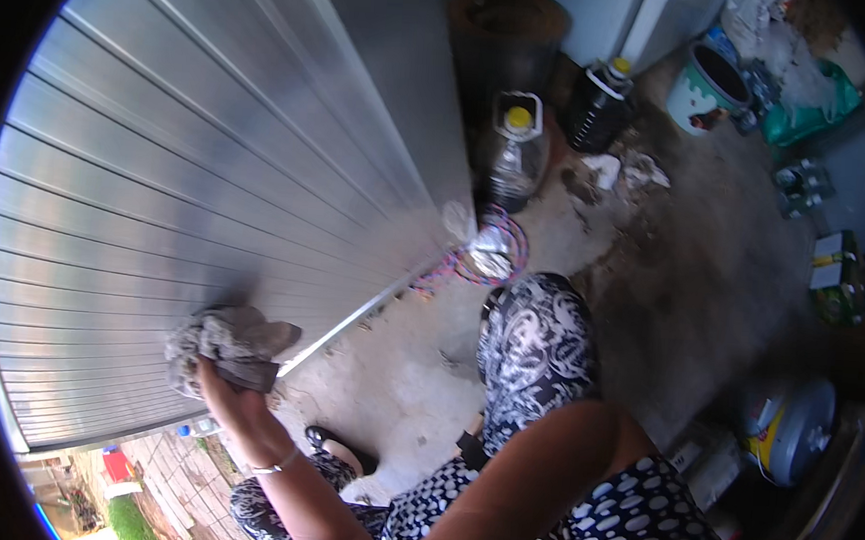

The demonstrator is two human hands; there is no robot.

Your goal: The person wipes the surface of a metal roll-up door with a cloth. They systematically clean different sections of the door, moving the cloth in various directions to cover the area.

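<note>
My left hand (228, 391), with a pale bracelet at its wrist, grips a crumpled grey cloth (232, 346). The cloth is pressed against the lower part of a ribbed silver metal panel (188, 183), near its bottom edge. My fingers are partly hidden by the cloth's folds. My bent right arm (550, 459) crosses over my patterned trouser leg (537, 358); the right hand itself does not show.
By the panel's far corner lie a coil of pink and blue rope (514, 246) and a clear jug with a yellow cap (516, 155). A dark jug (599, 106), a patterned bucket (706, 88) and a grey-lidded pail (802, 436) stand farther right. Brick paving (172, 483) shows at lower left.
</note>
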